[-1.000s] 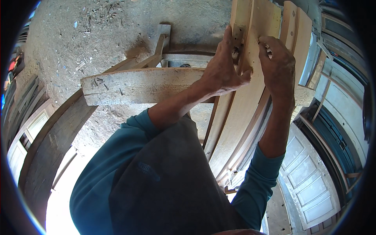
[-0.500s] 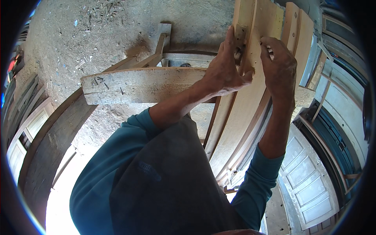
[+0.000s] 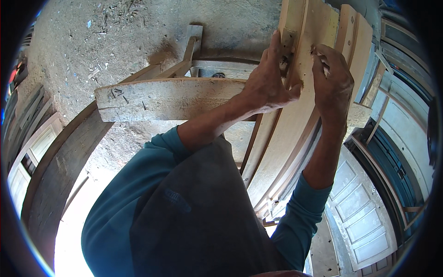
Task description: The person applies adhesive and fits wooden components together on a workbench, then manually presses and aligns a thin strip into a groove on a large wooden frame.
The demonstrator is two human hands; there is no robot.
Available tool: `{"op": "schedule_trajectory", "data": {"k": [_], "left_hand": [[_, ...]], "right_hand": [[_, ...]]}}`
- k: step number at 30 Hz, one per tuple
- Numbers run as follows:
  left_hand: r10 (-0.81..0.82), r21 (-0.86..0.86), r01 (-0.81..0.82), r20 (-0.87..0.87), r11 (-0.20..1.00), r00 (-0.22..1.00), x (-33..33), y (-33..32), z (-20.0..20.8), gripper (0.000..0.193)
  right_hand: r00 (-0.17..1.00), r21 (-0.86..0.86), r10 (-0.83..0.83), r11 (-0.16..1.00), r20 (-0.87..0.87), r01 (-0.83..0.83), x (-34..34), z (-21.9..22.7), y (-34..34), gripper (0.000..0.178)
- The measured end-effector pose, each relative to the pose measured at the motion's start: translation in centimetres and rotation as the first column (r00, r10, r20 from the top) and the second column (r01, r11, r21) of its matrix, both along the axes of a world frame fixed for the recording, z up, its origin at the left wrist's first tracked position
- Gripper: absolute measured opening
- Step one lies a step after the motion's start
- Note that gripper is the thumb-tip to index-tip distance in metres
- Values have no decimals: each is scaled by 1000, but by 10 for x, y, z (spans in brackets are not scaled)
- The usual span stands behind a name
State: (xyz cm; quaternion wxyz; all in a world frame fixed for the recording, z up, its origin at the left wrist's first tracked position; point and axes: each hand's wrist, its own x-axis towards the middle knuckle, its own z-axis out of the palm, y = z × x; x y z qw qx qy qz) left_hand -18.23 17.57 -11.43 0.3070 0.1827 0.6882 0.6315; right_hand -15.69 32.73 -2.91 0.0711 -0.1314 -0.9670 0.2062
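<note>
While the view looked down over a teal-sleeved arm and dark shirt filling the lower middle of the frame, both hands were pressed against a pale curved wooden plank (image 3: 295, 120) that ran from the upper right down toward the lower centre. The left hand (image 3: 270, 83) lay spread on the plank's left edge, thumb stretched across its face, and the right hand (image 3: 333, 85) rested just beside it, fingers curled against the wood; whether those fingers pinched some small object could not be told. More curved boards (image 3: 357, 41) stood stacked behind the plank at the upper right. A thick, rough wooden beam (image 3: 166, 99) crossed the middle left, passing behind the left forearm. A dusty dirt floor (image 3: 92, 41) strewn with wood chips filled the upper left. Panelled white doors (image 3: 364, 217) leaned at the lower right, with dark blue frames (image 3: 392, 161) beside them.
</note>
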Motion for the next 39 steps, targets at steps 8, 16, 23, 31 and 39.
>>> {"op": "schedule_trajectory", "data": {"k": [8, 16, 23, 31, 39], "left_hand": [[-33, -48, 35, 57, 998, 998, -5, -4, 8, 122], [-65, 69, 77, -153, 995, 986, -11, -13, -10, 125], [-82, 53, 84, -43, 995, 996, -13, -13, -1, 115], [-66, 12, 67, -71, 998, 995, -15, -13, 6, 116], [-49, 111, 59, -88, 992, 995, -16, -16, 5, 110]], "right_hand": [[993, 27, -108, 994, -43, 109, 36, 2, -7, 22], [991, 195, -131, 973, 33, 123, 101, -17, -47, 34], [982, 124, -166, 980, 93, 154, 101, -16, -67, 42], [983, 166, -171, 973, 62, 159, 102, -24, -74, 43], [972, 47, -225, 974, 63, 222, 96, -18, -80, 42]]}}
